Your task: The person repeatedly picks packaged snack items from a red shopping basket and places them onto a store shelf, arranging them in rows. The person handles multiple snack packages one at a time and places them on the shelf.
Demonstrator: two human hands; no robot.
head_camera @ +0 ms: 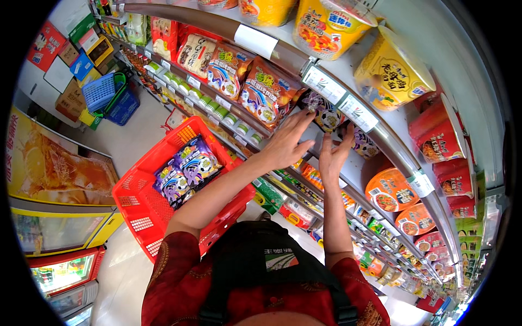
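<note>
My left hand (pixel 287 142) reaches onto a shelf, its thumb apart and its fingertips against the near side of a purple-and-black snack bag (pixel 324 112). Beside it, my right hand (pixel 333 157) has its fingers spread, the tips at the same bag and near another purple snack bag (pixel 364 143) to the right. Neither hand visibly grips anything. The shelf edge above partly covers these bags. Orange-brown snack bags (pixel 265 93) stand just left of my left hand. Beneath my left forearm, a red plastic shopping basket (pixel 142 203) holds several purple snack bags (pixel 195 161).
Yellow instant noodle cups (pixel 326 26) line the shelf above, behind a metal edge with price tags (pixel 324 85). Orange noodle bowls (pixel 391 189) sit on the right. Blue baskets (pixel 122 108) and cardboard boxes (pixel 71 100) stand at far left, above a drinks cooler (pixel 63 269).
</note>
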